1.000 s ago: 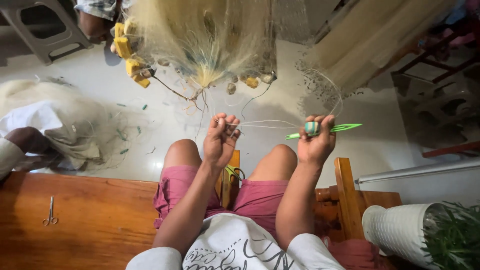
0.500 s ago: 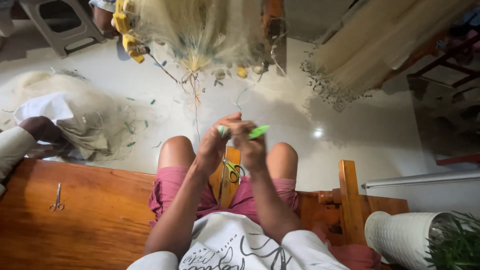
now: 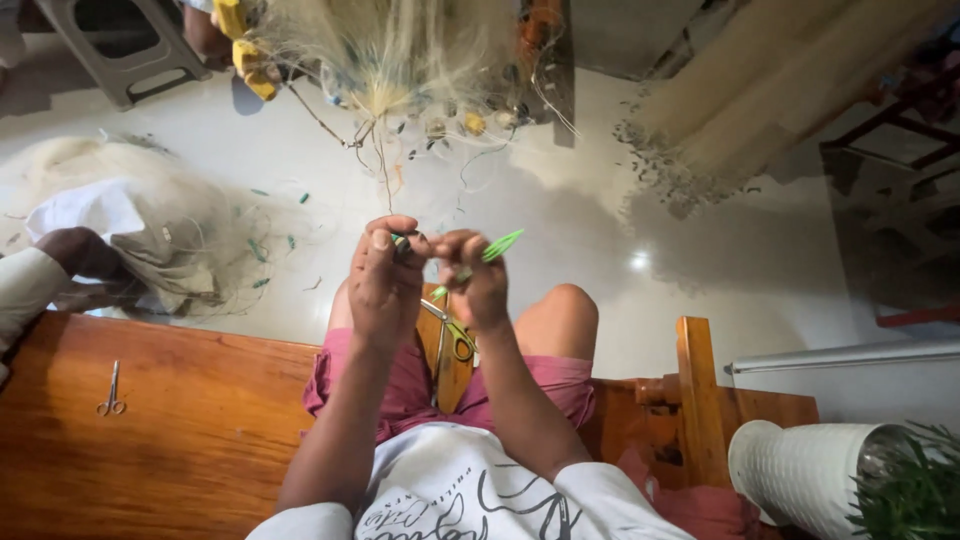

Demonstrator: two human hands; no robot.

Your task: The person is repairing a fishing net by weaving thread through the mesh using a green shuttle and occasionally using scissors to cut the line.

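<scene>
I am watching both hands working close together above the knees. A second ago they were spread apart, the right one out to the right with the needle; now they are meeting in the middle, so the stretch of line between them is being taken up at the knot point. My left hand (image 3: pixel 385 285) is pinching a small dark bit of the pale monofilament fishing net (image 3: pixel 400 50), fingers curled nearly closed. My right hand (image 3: pixel 478 282) is clamping the slim green plastic netting needle (image 3: pixel 497 247), its tip pointing far and right. The net is hanging at the far side. On the orange wooden bench (image 3: pixel 180 440), small steel scissors (image 3: pixel 111 390) are lying at the left, near another person's hand (image 3: pixel 85 255).
</scene>
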